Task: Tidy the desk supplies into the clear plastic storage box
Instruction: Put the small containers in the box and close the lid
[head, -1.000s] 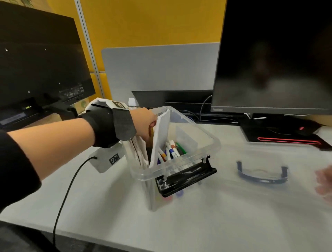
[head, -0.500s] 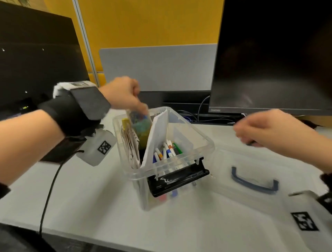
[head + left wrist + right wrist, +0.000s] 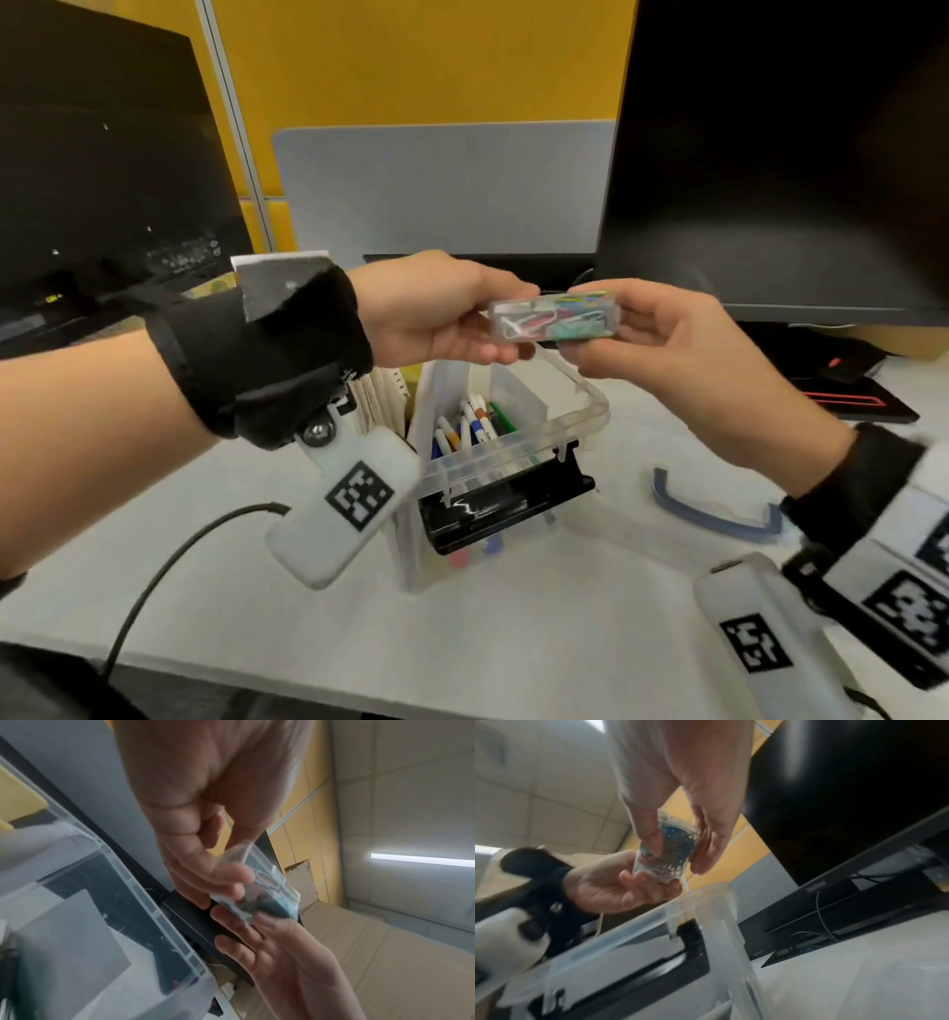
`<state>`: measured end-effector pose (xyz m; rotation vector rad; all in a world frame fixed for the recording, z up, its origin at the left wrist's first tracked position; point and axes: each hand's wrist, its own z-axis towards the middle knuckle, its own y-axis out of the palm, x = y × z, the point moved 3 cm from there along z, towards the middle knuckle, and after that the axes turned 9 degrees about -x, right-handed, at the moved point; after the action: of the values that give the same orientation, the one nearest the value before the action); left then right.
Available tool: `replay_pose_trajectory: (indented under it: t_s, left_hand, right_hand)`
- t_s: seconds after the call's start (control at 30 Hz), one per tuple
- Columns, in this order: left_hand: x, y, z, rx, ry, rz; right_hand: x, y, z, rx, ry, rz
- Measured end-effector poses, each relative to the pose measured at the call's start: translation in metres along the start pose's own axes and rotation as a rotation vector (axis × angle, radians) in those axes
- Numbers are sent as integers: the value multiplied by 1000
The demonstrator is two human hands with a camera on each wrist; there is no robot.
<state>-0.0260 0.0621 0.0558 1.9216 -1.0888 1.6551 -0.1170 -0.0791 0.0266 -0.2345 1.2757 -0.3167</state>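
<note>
A small clear case of coloured paper clips [image 3: 552,317] [image 3: 259,892] [image 3: 666,850] hangs in the air above the clear plastic storage box [image 3: 575,416] [image 3: 716,914]. My left hand [image 3: 441,313] holds its left end between thumb and fingers. My right hand [image 3: 662,334] pinches its right end. The box stands on the white desk and holds several markers [image 3: 472,416], white papers [image 3: 382,395] and a black clip-like item at its front wall [image 3: 493,509].
The box's clear lid with a blue handle [image 3: 719,514] lies on the desk to the right. Two dark monitors [image 3: 780,154] stand behind, left and right, with a grey divider panel [image 3: 441,190] between. A black cable [image 3: 169,565] runs over the desk's front left.
My left hand lifted the paper clip case up out of the box. My right hand came in from the right and took hold of the case's other end.
</note>
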Motion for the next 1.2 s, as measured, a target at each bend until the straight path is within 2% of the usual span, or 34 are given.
replay_pose_trajectory:
  t_s: [0.1,0.23,0.4,0.5,0.63,0.77,0.83,0.97,1.03,1.13,1.2]
  left_hand:
    - [2,5,0,-15,11,15]
    - [3,15,0,-26,7,44]
    - [11,19,-3,20,109,478]
    - [19,29,-10,-107,238,537]
    - [23,30,-10,-117,326,640]
    - [23,33,-12,-166,339,852]
    - [24,32,-8,-169,311,868]
    - [31,23,1,-34,279,699]
    - [35,17,5,62,263,687]
    - [42,9,9,308,245,971]
    - [48,15,7,398,324,1113]
  right_hand:
    - [4,-3,-2,-113,50,159]
    - [6,-4,0,23,35,172]
    - [10,-6,2,70,14,151]
    - [13,-8,2,85,2,166]
    - [16,-11,2,68,-29,222]
    - [20,-13,1,13,-13,293]
    - [20,-13,-1,-50,4,328]
    - [21,-13,-2,-114,31,400]
    - [22,-14,-3,-112,49,426]
    - [23,-15,-6,-109,65,458]
    - [23,-16,-6,-103,73,470]
